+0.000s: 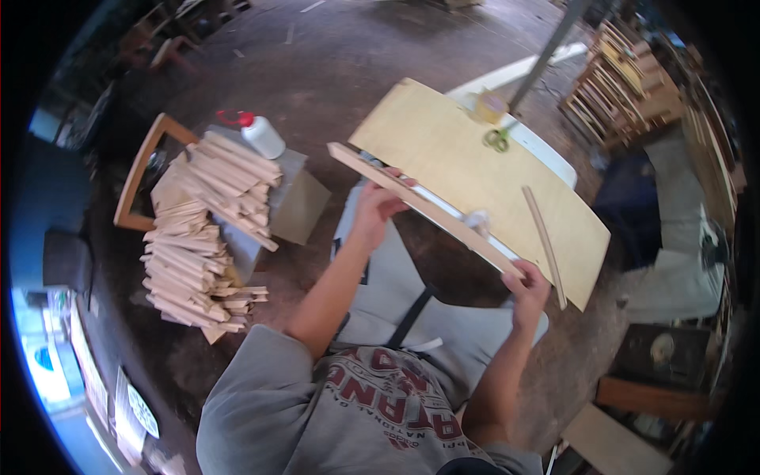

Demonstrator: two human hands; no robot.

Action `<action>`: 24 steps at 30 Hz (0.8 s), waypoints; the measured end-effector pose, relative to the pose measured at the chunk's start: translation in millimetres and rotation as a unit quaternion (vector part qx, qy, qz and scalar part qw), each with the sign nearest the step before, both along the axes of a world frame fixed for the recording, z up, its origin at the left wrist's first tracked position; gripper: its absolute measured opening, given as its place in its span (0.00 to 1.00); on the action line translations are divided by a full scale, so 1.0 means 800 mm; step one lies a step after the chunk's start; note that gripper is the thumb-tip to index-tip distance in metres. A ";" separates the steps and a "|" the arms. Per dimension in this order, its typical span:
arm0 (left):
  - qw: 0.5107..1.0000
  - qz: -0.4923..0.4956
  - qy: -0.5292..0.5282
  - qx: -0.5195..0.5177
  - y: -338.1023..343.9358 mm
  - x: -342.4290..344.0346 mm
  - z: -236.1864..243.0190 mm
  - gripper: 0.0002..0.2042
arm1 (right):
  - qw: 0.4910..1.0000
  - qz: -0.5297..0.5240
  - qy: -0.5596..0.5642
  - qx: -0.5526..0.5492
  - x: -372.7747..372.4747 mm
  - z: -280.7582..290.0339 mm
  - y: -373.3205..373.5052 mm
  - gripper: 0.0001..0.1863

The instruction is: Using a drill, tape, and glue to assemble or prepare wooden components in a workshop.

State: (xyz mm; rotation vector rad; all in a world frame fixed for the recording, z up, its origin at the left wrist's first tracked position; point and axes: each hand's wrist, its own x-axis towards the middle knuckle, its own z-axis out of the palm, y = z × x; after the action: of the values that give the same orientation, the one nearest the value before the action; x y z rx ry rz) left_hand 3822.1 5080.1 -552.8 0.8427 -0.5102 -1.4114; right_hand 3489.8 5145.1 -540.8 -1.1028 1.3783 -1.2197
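Observation:
A long, narrow wooden strip slants across the space above my lap, held between both hands. My left hand grips it near its far-left part, and my right hand pinches its near-right end. Just beyond the strip lies a pale plywood board. A second thin wooden strip rests on the board's right part. Near the middle of the held strip, a small crumpled whitish piece sits by the board's near edge; its kind is unclear.
Green-handled scissors and a tape roll lie at the board's far side. On my left, wooden pieces are piled beside a white bottle with a red cap and a wooden frame. Stacked wood stands far right.

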 end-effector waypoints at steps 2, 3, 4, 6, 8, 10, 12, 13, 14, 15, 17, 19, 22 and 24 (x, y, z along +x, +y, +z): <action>1.000 0.019 -0.014 0.021 0.006 0.018 0.000 0.15 | 0.998 0.047 0.033 0.038 0.011 -0.014 -0.012 0.10; 0.999 0.028 -0.032 0.022 0.010 0.030 -0.016 0.13 | 0.996 0.081 0.021 0.043 0.017 -0.024 -0.019 0.11; 0.998 0.034 -0.050 0.023 0.013 0.037 -0.032 0.12 | 0.992 0.114 0.010 0.048 0.019 -0.031 -0.025 0.12; 0.998 0.009 -0.058 0.023 0.010 0.037 -0.041 0.11 | 0.989 0.130 0.014 0.063 0.008 -0.036 -0.033 0.14; 0.997 -0.010 -0.069 0.024 0.008 0.019 -0.036 0.10 | 0.985 0.152 0.013 0.078 -0.001 -0.033 -0.041 0.15; 0.994 0.012 -0.069 0.082 0.005 -0.005 -0.018 0.11 | 0.971 0.217 0.049 0.091 -0.015 -0.019 -0.053 0.16; 0.992 -0.018 -0.083 0.093 -0.001 -0.009 -0.045 0.11 | 0.966 0.231 0.051 0.107 -0.030 -0.022 -0.065 0.16; 0.988 -0.021 -0.105 0.115 -0.006 -0.016 -0.048 0.13 | 0.960 0.257 0.061 0.090 -0.037 -0.033 -0.072 0.16; 0.982 -0.023 -0.129 0.136 -0.011 -0.022 -0.050 0.14 | 0.953 0.284 0.071 0.073 -0.045 -0.043 -0.079 0.15; 0.979 -0.018 -0.140 0.149 -0.013 -0.030 -0.052 0.14 | 0.955 0.279 0.068 0.073 -0.058 -0.049 -0.087 0.15; 0.986 -0.028 -0.114 0.122 -0.023 -0.042 -0.055 0.12 | 0.948 0.292 0.026 0.122 -0.098 -0.060 -0.109 0.13; 0.990 -0.045 -0.085 0.099 -0.030 -0.056 -0.058 0.10 | 0.983 0.075 0.089 0.142 -0.160 -0.118 -0.140 0.18; 0.995 -0.021 -0.055 0.087 -0.042 -0.057 -0.068 0.12 | 0.821 -0.089 0.544 0.148 -0.210 -0.184 -0.154 0.13; 0.993 -0.012 -0.030 0.110 -0.050 -0.063 -0.073 0.13 | 0.777 -0.105 0.620 0.023 -0.242 -0.217 -0.139 0.09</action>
State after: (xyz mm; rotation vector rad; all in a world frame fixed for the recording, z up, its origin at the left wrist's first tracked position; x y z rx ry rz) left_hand 3771.8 5040.0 -611.3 1.0618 -0.4157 -1.4864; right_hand 3296.0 5033.7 -714.3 -1.8798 2.5279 -0.4622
